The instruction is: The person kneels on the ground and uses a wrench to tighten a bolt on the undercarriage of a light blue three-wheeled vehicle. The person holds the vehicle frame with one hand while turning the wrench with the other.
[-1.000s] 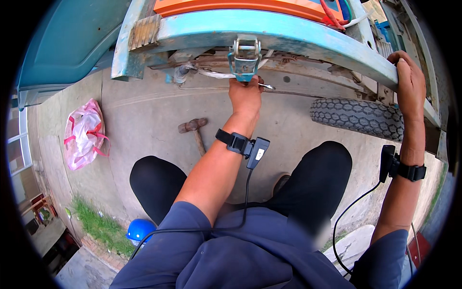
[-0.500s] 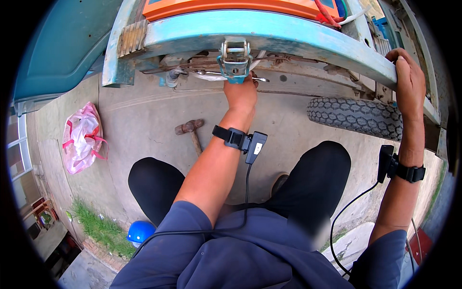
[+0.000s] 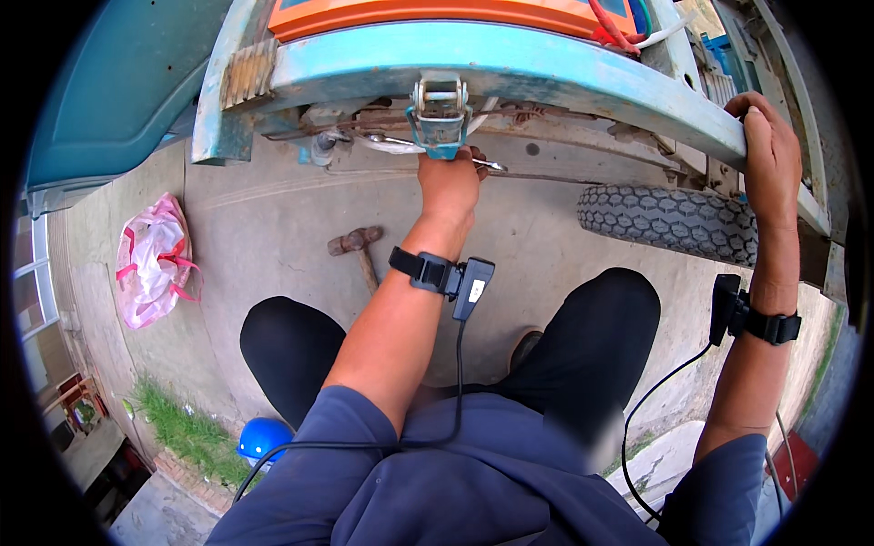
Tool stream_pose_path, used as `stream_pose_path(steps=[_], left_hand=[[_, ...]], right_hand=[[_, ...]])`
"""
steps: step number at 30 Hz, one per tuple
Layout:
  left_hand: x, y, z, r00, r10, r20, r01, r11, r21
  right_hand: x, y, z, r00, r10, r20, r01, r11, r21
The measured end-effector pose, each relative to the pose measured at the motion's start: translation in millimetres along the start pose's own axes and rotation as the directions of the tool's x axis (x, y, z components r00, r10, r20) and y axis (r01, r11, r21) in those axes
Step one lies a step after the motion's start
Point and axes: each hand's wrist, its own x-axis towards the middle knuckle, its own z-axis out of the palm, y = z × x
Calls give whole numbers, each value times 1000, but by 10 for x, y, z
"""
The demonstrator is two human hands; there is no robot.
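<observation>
My left hand (image 3: pixel 448 189) reaches under a pale-blue metal frame rail (image 3: pixel 510 56), its fingers wrapped around a slim silver wrench (image 3: pixel 492 166). One shiny end of the wrench sticks out to the right of the fingers; the middle is hidden by the hand and by a metal latch (image 3: pixel 439 123) hanging from the rail just above. White tubing (image 3: pixel 391 146) lies to the left of the fingers. My right hand (image 3: pixel 772 164) grips the right end of the rail, fingers curled over its top.
A treaded tyre (image 3: pixel 669 221) sits below the rail at right. On the concrete lie a hammer (image 3: pixel 355 241) and a pink-and-white plastic bag (image 3: pixel 155 261). A blue helmet (image 3: pixel 264 439) rests by the grass. An orange case (image 3: pixel 446 13) is above the rail; a teal panel (image 3: pixel 109 100) stands at left.
My left wrist has shifted slightly left, and the wrench's right end now sits lower and shows more. My right hand keeps its hold on the rail.
</observation>
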Motion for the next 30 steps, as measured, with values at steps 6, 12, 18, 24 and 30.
stream_pose_path(steps=[6, 12, 18, 24, 30], left_hand=[[-7, 22, -7, 999, -7, 35, 7, 1000, 18], [-32, 59, -15, 998, -31, 47, 31, 999, -9], [-124, 159, -51, 991, -57, 124, 65, 996, -66], [-380, 468, -126, 955, -161, 251, 214, 955, -205], [-517, 696, -276, 911, -160, 381, 277, 920, -277]], right_hand=[[-6, 8, -3, 1000, 27, -6, -27, 1000, -9], [-2, 18, 7, 999, 47, -6, -47, 998, -34], [8, -47, 7, 1000, 21, -15, -22, 999, -27], [-7, -49, 22, 999, 36, -26, -37, 998, -41], [-15, -24, 27, 999, 38, -14, -39, 997, -61]])
